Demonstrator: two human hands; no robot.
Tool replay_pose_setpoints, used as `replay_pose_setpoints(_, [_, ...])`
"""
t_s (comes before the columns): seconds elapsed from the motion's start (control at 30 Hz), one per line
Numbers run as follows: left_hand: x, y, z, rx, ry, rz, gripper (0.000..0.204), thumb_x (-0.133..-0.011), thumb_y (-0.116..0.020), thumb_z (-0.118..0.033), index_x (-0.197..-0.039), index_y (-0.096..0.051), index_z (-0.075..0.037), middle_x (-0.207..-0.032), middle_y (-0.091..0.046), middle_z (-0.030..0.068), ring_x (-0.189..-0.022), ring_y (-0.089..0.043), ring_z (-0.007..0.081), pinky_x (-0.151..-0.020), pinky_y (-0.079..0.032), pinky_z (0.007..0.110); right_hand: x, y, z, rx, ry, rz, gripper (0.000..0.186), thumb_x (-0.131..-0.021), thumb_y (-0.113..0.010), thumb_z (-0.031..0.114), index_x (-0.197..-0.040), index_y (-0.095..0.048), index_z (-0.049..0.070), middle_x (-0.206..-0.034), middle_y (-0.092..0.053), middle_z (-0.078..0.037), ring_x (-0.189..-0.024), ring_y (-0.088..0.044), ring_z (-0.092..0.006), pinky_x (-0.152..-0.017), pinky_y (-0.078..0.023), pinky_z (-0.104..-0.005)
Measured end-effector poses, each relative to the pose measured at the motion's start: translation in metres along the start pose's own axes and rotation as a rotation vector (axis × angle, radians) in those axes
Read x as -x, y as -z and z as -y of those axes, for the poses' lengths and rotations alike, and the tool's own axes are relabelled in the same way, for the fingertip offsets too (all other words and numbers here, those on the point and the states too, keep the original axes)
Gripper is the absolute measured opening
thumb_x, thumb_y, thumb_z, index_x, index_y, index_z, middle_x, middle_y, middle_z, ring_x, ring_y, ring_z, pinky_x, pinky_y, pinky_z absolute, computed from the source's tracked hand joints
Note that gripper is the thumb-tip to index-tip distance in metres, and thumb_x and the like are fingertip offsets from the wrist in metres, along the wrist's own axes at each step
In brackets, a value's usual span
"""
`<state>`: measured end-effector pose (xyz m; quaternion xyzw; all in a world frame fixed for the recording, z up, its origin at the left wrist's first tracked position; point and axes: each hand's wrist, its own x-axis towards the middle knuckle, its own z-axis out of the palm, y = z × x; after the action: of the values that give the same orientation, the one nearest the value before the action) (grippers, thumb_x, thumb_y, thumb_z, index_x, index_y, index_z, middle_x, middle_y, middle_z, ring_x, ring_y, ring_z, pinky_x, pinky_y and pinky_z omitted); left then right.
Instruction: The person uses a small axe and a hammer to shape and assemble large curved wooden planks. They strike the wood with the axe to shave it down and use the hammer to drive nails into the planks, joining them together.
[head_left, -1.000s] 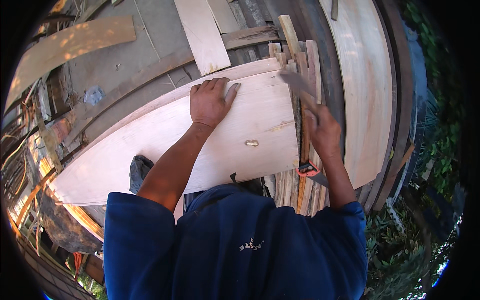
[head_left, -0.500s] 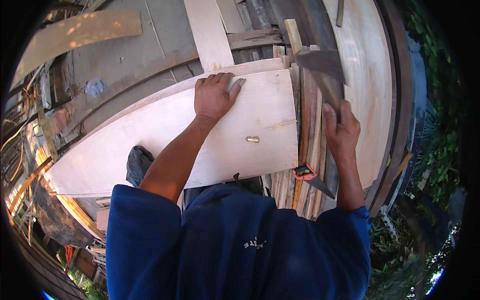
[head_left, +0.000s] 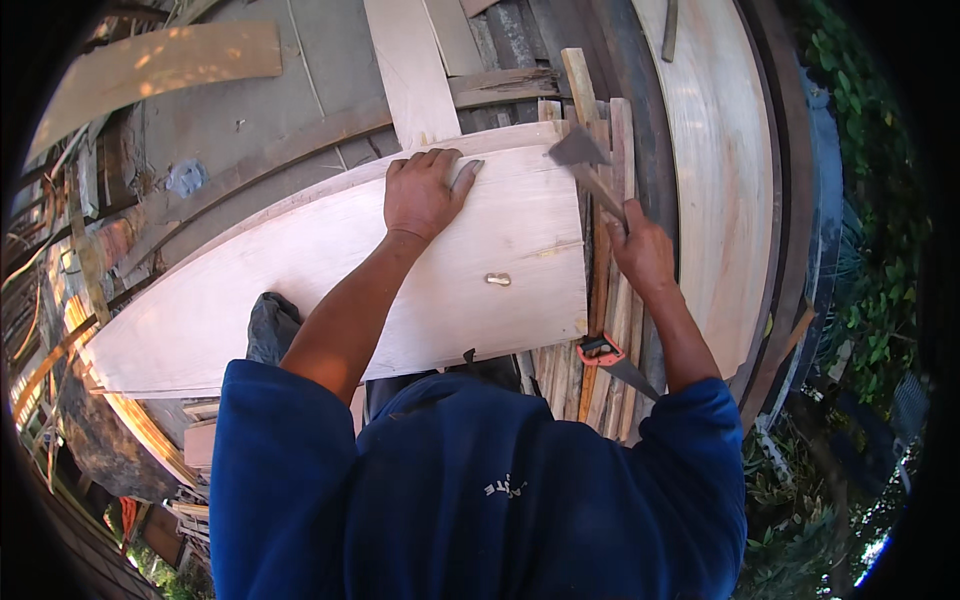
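Pale wide wooden plank (head_left: 330, 270), curved along its edges, lies flat across the work area, long axis running from lower left to upper right. Its squared right end sits just beside a bundle of narrow wooden slats (head_left: 600, 300) that run away from the person, roughly crosswise to the plank.

Large curved pale board (head_left: 720, 180) lies further right, well apart from the plank's end, with the slats between them.

Left hand (head_left: 422, 190) rests palm-down on the plank near its far edge, fingers spread flat, pressing rather than gripping; it closes on nothing. It sits toward the right end of the plank.

Right hand (head_left: 640, 250) is wrapped fully around the wooden handle of a dark-headed hatchet (head_left: 580, 155). Grip closed tight on the handle. The hatchet head stands up and away from the hand, over the plank's far right corner; whether the blade touches the wood cannot be told.

Key relation: the plank's right end lies left of and just beside the right hand, which is nearer that end than the left hand is.

Hand saw with red and black handle (head_left: 610, 358) lies on the slats, near the right forearm.

Small pale knot-like lump (head_left: 498, 279) sits on the plank, between the two hands.
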<state>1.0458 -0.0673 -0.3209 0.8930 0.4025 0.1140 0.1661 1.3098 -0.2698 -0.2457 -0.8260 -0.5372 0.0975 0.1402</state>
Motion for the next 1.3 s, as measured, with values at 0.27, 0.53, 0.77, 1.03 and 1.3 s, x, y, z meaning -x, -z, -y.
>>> replay_pose_setpoints(0.27, [-0.003, -0.002, -0.001, 0.049, 0.016, -0.014, 0.038, -0.098, -0.066, -0.046, -0.106, -0.075, -0.01, -0.098, -0.076, 0.0087, -0.093, -0.071, 0.0264, -0.085, -0.048, 0.042, 0.005, -0.007, 0.003, -0.146, -0.047, 0.004, 0.028, -0.1, -0.069, 0.03, -0.106, -0.06, 0.005, -0.094, -0.073, -0.024, -0.085, -0.071, -0.047, -0.071, -0.055, -0.0554])
replay_pose_setpoints(0.53, [0.004, -0.007, 0.003, 0.13, 0.042, -0.06, 0.04, -0.101, -0.062, -0.045, -0.103, -0.074, -0.007, -0.098, -0.076, 0.013, -0.094, -0.071, 0.0311, -0.089, -0.05, 0.046, 0.006, -0.008, 0.015, 0.173, -0.133, 0.272, 0.034, -0.103, -0.061, 0.039, -0.117, -0.058, 0.008, -0.091, -0.072, -0.028, -0.086, -0.07, -0.0488, -0.074, -0.053, -0.0596])
replay_pose_setpoints(0.77, [0.009, 0.004, 0.007, 0.249, 0.047, -0.201, 0.031, -0.096, -0.067, -0.033, -0.103, -0.073, -0.004, -0.105, -0.074, 0.0159, -0.099, -0.069, 0.0338, -0.095, -0.051, 0.045, 0.063, -0.033, 0.041, -0.35, -0.253, 0.41, 0.039, -0.102, -0.064, 0.033, -0.113, -0.061, -0.004, -0.083, -0.073, -0.024, -0.071, -0.073, -0.0371, -0.067, -0.057, -0.0494])
replay_pose_setpoints(1.03, [0.152, 0.122, -0.018, 0.779, -0.179, -0.357, 0.016, -0.092, -0.075, -0.013, -0.101, -0.07, -0.001, -0.103, -0.072, 0.016, -0.099, -0.07, 0.0346, -0.087, -0.057, 0.041, 0.131, -0.064, 0.134, -0.411, -0.476, 0.434, 0.046, -0.095, -0.073, 0.04, -0.098, -0.06, -0.003, -0.071, -0.068, -0.019, -0.054, -0.068, -0.0307, -0.052, -0.054, -0.0433])
replay_pose_setpoints(1.3, [0.338, 0.212, 0.104, 0.653, 0.292, -0.586, 0.008, -0.094, -0.066, -0.003, -0.099, -0.069, 0.003, -0.092, -0.069, 0.0131, -0.077, -0.067, 0.0203, -0.069, -0.053, 0.032, 0.133, -0.078, 0.138, -0.034, -0.274, 0.278, 0.061, -0.091, -0.073, 0.052, -0.103, -0.061, -0.006, -0.092, -0.071, -0.035, -0.091, -0.071, -0.0522, -0.083, -0.055, -0.0547])
